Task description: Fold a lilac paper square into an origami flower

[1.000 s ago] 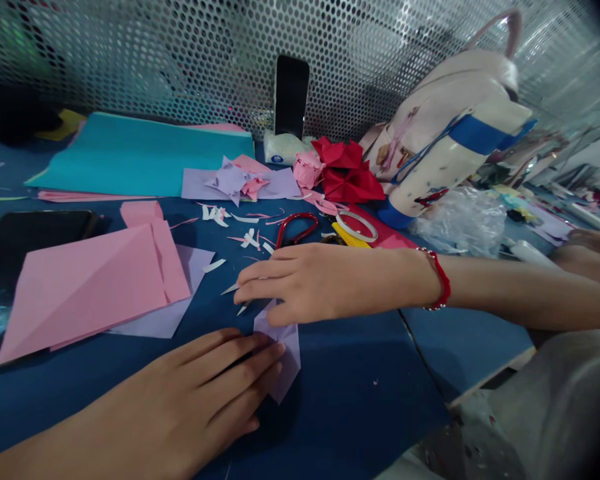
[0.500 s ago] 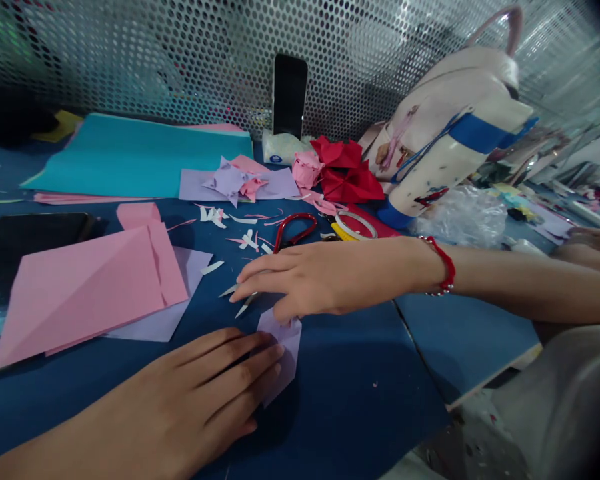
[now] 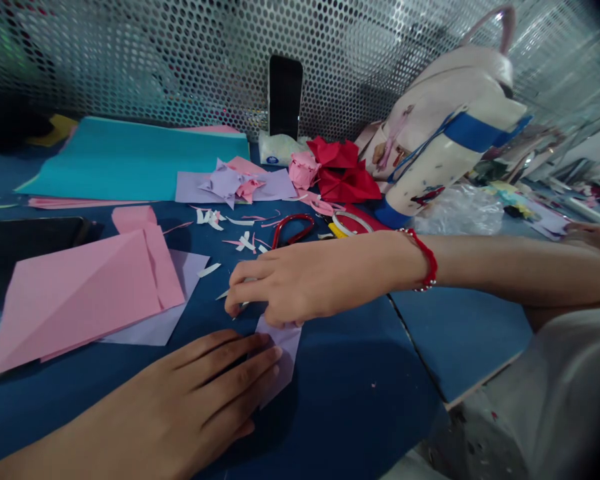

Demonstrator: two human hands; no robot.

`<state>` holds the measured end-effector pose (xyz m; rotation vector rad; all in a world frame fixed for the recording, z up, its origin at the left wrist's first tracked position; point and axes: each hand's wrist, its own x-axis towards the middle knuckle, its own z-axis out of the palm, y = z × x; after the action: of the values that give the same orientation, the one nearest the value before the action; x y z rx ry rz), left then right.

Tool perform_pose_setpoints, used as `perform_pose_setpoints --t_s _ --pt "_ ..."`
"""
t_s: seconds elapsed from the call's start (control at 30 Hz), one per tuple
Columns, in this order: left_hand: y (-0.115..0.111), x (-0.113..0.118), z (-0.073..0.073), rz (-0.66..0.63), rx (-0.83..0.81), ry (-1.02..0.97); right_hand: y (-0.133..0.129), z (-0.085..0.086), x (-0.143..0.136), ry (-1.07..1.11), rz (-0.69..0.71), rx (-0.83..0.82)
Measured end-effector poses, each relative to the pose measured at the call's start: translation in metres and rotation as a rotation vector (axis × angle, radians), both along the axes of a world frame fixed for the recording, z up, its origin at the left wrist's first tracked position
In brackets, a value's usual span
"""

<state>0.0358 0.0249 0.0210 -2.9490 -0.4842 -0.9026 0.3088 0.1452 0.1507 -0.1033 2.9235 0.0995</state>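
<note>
A small folded lilac paper [image 3: 284, 363] lies on the blue table in front of me. My left hand [image 3: 210, 387] rests flat with its fingers stretched over the paper's left part. At the paper's top edge is my right hand [image 3: 305, 277], a red bracelet on its wrist; its fingers are bent, with the thumb and fingertips at the paper, and whether they pinch it is hidden. Red-handled scissors [image 3: 279, 233] lie partly under my right hand, their blade tips showing at its left. White and pink paper scraps [image 3: 246, 241] are scattered beside them.
Pink sheets [image 3: 90, 287] lie over a lilac sheet at left, beside a dark tablet [image 3: 10, 247]. Behind are teal paper [image 3: 125, 160], paper stars [image 3: 225, 181], red origami [image 3: 345, 173], an upright phone [image 3: 285, 97], a bottle [image 3: 440, 163] and a bag [image 3: 430, 93]. Another person's hand [image 3: 590, 235] shows far right.
The fingers of my right hand have bent inward, and that hand has shifted slightly left, covering more of the scissor blades. My left hand has stayed on the paper. The view has shifted slightly.
</note>
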Motion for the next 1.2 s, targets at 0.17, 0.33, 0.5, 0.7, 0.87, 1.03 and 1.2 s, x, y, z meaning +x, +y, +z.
perform_pose_setpoints --t_s 0.17,0.33,0.5,0.7,0.87,1.03,1.2 --pt "0.0 0.001 0.001 -0.015 0.01 0.009 0.006 0.006 -0.001 -0.089 0.024 -0.12" --pt "0.0 -0.002 0.002 -0.028 -0.007 0.018 0.014 -0.001 0.003 -0.058 0.021 -0.238" --pt "-0.001 0.0 0.001 -0.037 -0.013 0.021 0.012 -0.005 0.007 -0.023 0.021 -0.2" --pt "0.002 0.002 0.003 -0.022 0.003 0.006 -0.002 -0.004 -0.001 -0.071 0.05 -0.023" --pt "0.005 0.001 0.006 -0.039 0.028 0.018 -0.004 -0.006 -0.003 -0.069 0.049 -0.017" --pt "0.001 0.003 -0.002 0.005 0.031 0.003 -0.003 -0.005 -0.002 -0.09 0.043 -0.033" --pt "-0.001 0.002 -0.006 0.007 0.032 0.021 0.0 -0.003 0.001 -0.059 0.004 -0.057"
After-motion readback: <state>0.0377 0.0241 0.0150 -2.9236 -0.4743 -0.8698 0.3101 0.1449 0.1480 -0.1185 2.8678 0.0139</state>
